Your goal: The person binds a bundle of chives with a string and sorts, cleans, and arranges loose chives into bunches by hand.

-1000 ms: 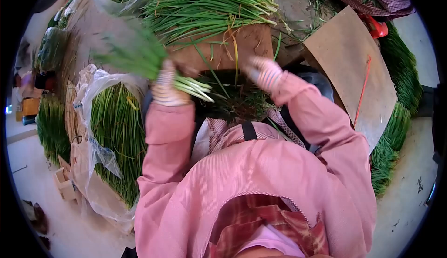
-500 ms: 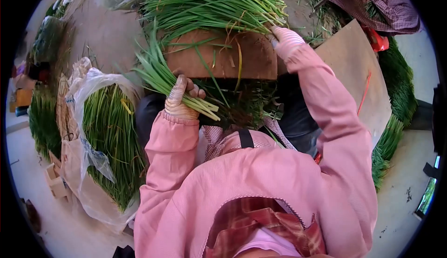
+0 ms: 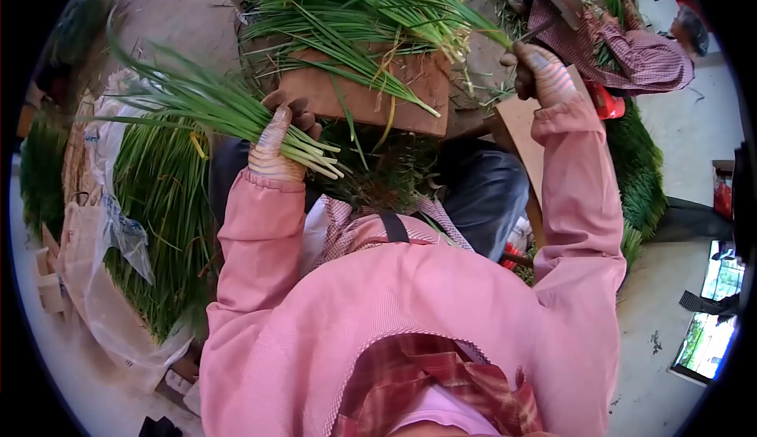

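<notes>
My left hand [image 3: 285, 141] is closed around a bunch of garlic chives [image 3: 213, 110]; their pale cut ends point right and the long leaves fan out to the left. My right hand [image 3: 540, 73], in a striped wrap like the left, pinches the ends of a few chive stalks [image 3: 493, 31] at the right side of the pile. That loose pile of chives [image 3: 339, 3] lies across a brown block [image 3: 367, 94] in front of me. A few stray stalks hang over the block's near edge.
At left, a clear plastic bag [image 3: 130, 240] holds more chives [image 3: 162, 208]. A board [image 3: 524, 126] leans right of my knee [image 3: 485, 189]. Stacked greens [image 3: 631, 173] stand beyond it. Another person in a checked sleeve [image 3: 654, 63] is at the upper right. Trimmings [image 3: 386, 169] lie between my legs.
My right hand has moved right, away from the pile, drawing a few stalks with it. The left hand's bunch has swung lower and spread leftward. The view has shifted slightly.
</notes>
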A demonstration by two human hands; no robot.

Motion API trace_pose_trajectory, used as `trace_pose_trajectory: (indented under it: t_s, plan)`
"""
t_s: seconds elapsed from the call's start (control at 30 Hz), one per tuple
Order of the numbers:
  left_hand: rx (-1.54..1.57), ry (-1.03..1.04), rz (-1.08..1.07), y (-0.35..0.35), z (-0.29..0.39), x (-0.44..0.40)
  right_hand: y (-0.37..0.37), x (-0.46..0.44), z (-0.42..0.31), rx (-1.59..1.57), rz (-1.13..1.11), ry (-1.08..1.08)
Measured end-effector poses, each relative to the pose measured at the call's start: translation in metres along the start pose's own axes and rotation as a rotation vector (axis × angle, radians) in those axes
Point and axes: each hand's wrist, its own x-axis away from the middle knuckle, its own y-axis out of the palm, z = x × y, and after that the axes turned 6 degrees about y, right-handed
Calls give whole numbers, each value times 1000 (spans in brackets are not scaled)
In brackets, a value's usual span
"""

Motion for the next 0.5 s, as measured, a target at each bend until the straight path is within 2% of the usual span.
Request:
trace_pose_trajectory:
  t_s: [0.03, 0.07, 0.1, 0.17, 0.2, 0.23, 0.3, 0.37, 0.4, 0.43, 0.47, 0.5]
  plan:
    - [17, -11, 51, 0, -1, 4, -5, -11, 7, 43, 37, 151]
    - [23, -18, 49, -2, 0, 10, -11, -16, 18, 145, -29, 384]
    - [-6, -29, 37, -3, 3, 14, -24, -15, 26, 87, -92, 330]
    - [-37, -15, 10, 1, 3, 11, -34, 0, -3, -293, -73, 169]
    - [-10, -24, -3, 4, 5, 12, -37, 16, -16, -399, -174, 85]
    - [-12, -24, -8, 3, 5, 13, -42, 19, -22, -405, -206, -24]
    - [-78, 11, -49, 4, 6, 9, -36, 23, -23, -492, -203, -89]
    - [-50, 34, -75, 8, -1, 6, -10, 41, -20, -334, -233, -153]
    - [-2, 10, -76, 6, -6, 4, -8, 18, 12, -356, -334, -158]
    - [41, -15, -72, 5, -10, 6, 19, 37, 16, -165, -242, -51]
    - [29, -40, 64, 24, -7, 15, 39, 29, 41, -169, -310, -82]
    - [-19, -49, 93, 27, -12, 20, 49, 28, 62, -174, -385, 7]
